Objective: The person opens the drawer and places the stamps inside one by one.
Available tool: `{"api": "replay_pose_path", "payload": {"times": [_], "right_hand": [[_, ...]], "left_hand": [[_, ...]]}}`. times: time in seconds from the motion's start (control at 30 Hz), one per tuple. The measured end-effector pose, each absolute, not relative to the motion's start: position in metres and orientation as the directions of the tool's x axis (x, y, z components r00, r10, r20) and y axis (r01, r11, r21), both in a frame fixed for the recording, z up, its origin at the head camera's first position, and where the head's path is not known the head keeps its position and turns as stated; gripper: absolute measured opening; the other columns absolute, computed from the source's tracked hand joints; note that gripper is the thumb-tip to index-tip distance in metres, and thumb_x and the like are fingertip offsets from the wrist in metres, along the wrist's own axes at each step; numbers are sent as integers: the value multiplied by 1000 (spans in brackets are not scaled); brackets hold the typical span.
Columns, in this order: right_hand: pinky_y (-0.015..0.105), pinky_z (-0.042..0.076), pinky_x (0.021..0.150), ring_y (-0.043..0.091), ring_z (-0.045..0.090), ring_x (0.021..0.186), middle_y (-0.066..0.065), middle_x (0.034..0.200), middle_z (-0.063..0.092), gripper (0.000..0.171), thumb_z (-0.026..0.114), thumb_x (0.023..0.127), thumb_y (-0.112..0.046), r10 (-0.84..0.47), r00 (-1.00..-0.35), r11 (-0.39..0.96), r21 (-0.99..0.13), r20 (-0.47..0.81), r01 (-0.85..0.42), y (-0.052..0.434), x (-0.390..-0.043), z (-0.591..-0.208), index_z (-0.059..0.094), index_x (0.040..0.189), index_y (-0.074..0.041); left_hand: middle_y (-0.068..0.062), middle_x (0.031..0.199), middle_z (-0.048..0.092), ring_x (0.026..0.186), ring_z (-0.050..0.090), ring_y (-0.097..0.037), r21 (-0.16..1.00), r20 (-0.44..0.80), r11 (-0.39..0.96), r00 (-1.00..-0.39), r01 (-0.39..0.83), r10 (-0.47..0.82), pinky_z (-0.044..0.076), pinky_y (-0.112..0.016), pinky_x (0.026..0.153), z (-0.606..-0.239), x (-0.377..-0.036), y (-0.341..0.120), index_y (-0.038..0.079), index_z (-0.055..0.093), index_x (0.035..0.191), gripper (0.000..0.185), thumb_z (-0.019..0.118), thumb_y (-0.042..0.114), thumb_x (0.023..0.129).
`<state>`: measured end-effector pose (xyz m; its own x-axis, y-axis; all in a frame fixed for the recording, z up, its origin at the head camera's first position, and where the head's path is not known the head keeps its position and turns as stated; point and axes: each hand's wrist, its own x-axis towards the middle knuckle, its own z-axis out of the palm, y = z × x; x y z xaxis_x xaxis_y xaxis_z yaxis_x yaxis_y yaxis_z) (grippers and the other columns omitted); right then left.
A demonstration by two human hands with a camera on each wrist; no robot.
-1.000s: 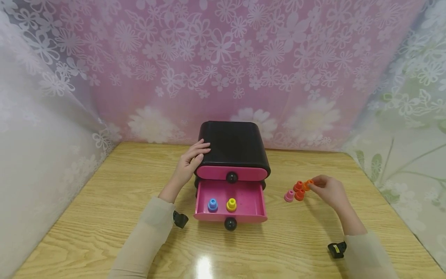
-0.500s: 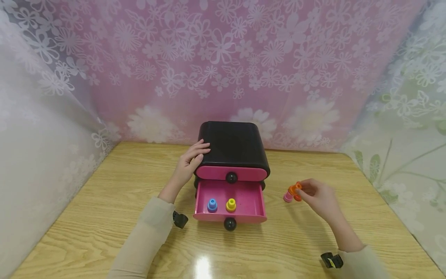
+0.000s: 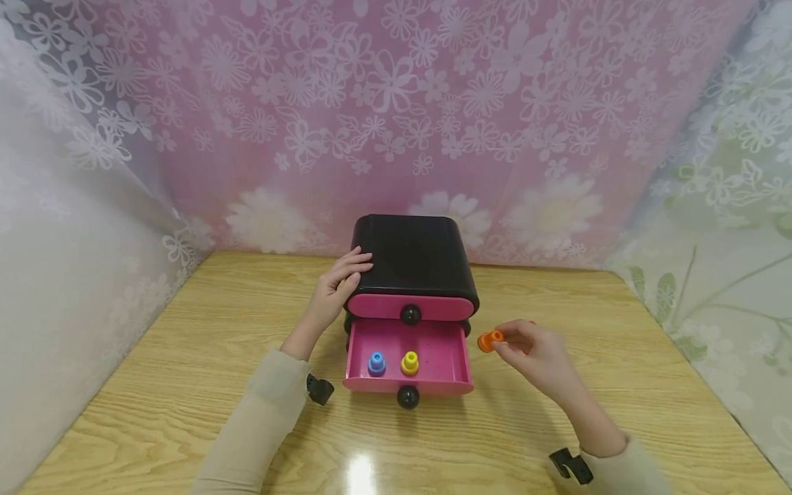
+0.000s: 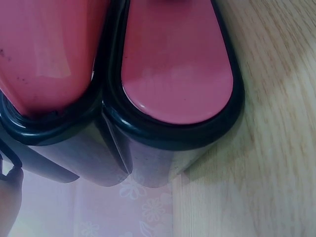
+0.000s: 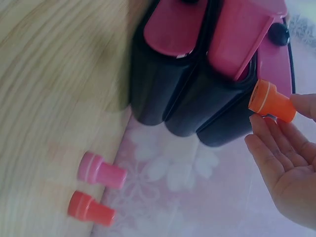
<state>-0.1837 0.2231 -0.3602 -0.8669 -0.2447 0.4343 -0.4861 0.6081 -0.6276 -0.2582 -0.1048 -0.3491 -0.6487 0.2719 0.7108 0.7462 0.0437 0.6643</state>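
Closest in, the right hand (image 3: 538, 357) is pinching an orange stamp (image 3: 490, 339) between thumb and fingertips, lifted off the wooden table (image 3: 185, 385) just right of the open pink drawer (image 3: 458, 377). The wrist view shows the thumb on one side of the stamp's narrow end and the other fingers (image 5: 269, 133) lying loosely straight on the other, palm open. Behind those fingers, on the table, sit a pink stamp (image 5: 101, 170) and a red stamp (image 5: 90, 208), right next to each other and well apart from the hand.

Left of the fingertips, inside the drawer, a blue stamp (image 3: 376, 363) and a yellow stamp (image 3: 410, 362) stand upright side by side near the front wall, just behind the black knob (image 3: 408, 397).

Further back, the left hand (image 3: 337, 289) rests on the top left corner of the black mini chest (image 3: 411, 258), fingers gently curved and close together over the edge. The upper drawer (image 3: 377, 307) is closed.
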Motion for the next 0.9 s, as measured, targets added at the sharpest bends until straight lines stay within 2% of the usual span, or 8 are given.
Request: {"api": "replay_pose_path", "payload": {"times": [0.23,0.37,0.6,0.9], "right_hand": [[33,52,67,17,64,75,3,84,64,18,70,74,-7,-273,-869,606,-628,412,-488,210,-183,-354,64,91,-3],[32,52,65,14,62,75,-1,83,64,16,70,75,-10,-300,-864,620,-606,405,-499,203,-185,-354,65,90,-7],[34,50,75,18,61,84,1,86,63,17,69,75,-5,-358,-866,550,-671,348,-497,186,-188,-356,64,91,-3],[32,51,72,17,57,76,-4,81,60,18,70,72,-5,-438,-834,581,-602,337,-548,169,-188,-363,64,90,-6]], "left_hand": [[-33,120,44,125,25,-40,663,712,46,-648,747,271,21,-49,101,-350,-258,-105,-18,54,105,26,40,-16,83],[-33,120,44,125,24,-40,665,710,44,-649,746,273,21,-49,101,-350,-258,-105,-18,54,105,26,40,-16,83],[-33,120,44,125,24,-40,664,709,50,-650,746,274,21,-49,101,-349,-257,-105,-18,54,105,27,40,-17,82],[-31,120,45,125,26,-38,671,701,62,-660,739,269,21,-47,102,-349,-257,-104,-17,55,106,26,40,-14,84]]}}
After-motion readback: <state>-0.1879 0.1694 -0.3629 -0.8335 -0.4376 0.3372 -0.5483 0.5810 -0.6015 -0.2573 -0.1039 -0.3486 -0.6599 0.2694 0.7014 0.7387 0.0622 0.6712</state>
